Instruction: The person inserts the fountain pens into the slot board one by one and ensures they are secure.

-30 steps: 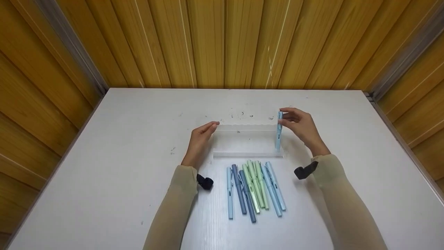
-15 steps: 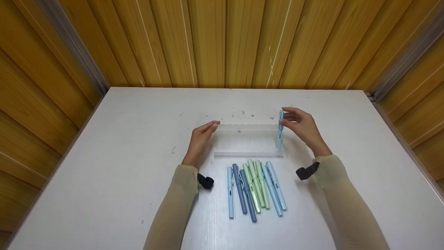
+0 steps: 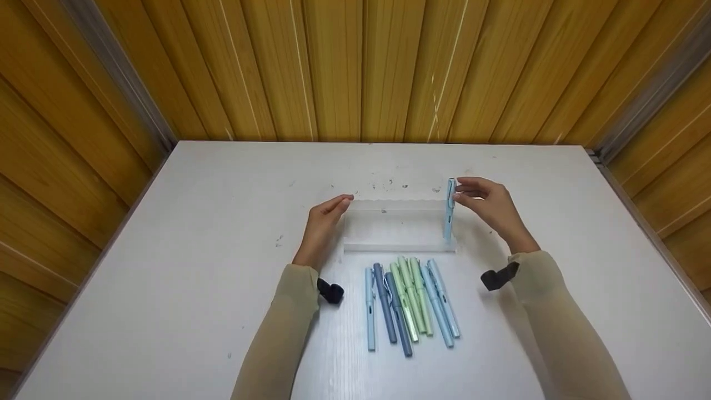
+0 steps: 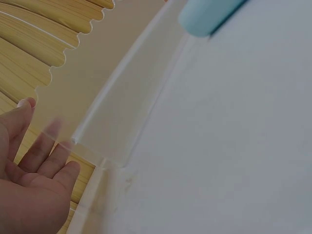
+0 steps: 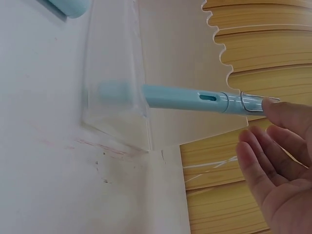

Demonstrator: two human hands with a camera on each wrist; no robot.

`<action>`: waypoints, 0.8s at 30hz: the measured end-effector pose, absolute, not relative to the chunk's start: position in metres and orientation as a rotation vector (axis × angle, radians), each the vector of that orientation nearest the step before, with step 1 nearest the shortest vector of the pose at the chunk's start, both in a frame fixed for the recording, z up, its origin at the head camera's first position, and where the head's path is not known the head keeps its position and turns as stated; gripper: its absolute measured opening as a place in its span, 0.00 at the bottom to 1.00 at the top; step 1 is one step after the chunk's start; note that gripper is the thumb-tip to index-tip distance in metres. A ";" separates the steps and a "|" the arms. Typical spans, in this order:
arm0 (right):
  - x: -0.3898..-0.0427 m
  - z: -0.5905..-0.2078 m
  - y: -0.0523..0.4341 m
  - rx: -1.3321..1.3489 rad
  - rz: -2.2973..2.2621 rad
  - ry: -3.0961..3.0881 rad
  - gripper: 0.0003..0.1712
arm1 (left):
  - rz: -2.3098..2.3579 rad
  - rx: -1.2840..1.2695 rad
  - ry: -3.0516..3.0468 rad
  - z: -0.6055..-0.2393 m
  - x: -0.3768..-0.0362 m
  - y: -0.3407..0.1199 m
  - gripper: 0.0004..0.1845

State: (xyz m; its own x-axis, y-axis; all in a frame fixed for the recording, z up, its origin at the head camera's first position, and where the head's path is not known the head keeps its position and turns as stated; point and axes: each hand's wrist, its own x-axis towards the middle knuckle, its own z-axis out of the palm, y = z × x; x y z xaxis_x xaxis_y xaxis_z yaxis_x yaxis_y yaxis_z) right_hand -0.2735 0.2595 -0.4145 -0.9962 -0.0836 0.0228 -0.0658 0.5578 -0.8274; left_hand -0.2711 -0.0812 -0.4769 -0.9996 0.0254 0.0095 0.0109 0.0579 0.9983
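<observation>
White desk [image 3: 194, 250] is walled by yellow wood panelling [image 3: 355, 66] on three sides. Clear acrylic pen stand with scalloped top edge [image 3: 397, 225] is set at mid-desk, slightly toward the far edge. Seven capped pens in pale blue, slate blue and mint green [image 3: 411, 303] are laid side by side just in front of the stand, toward the near edge. One pale blue capped pen [image 3: 449, 211] is stood upright at the stand's right end, tail in the bottom trough, cap leaned against the scalloped back. Left hand [image 3: 325, 222] is kept flat, fingers straight, against the stand's left end; nothing is gripped. Right hand [image 3: 491, 205] is held loosely spread beside the pen cap; in the right wrist view the fingertips [image 5: 273, 109] are seen at the clip end, and contact cannot be confirmed. Judgement: pen should be checked as seated in a scallop notch before the hand is cleared; stand is light, so the left-end bracing should be maintained and any sideways nudge on the cap avoided, else pen tips or stand slides.
</observation>
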 end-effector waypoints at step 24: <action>-0.250 -0.405 0.266 -0.216 -1.206 2.801 0.24 | 2.154 0.017 2.235 -0.472 -0.268 -0.081 0.18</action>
State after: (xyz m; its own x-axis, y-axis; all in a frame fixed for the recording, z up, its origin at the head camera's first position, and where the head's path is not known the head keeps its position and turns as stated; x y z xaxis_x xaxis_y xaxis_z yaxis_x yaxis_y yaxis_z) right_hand -0.2497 0.2658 -0.4053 -0.9864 -0.1628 -0.0219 -0.0960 0.6794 -0.7274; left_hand -0.2683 -0.0808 -0.4718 -0.9992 0.0342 -0.0199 -0.0186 0.0372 0.9991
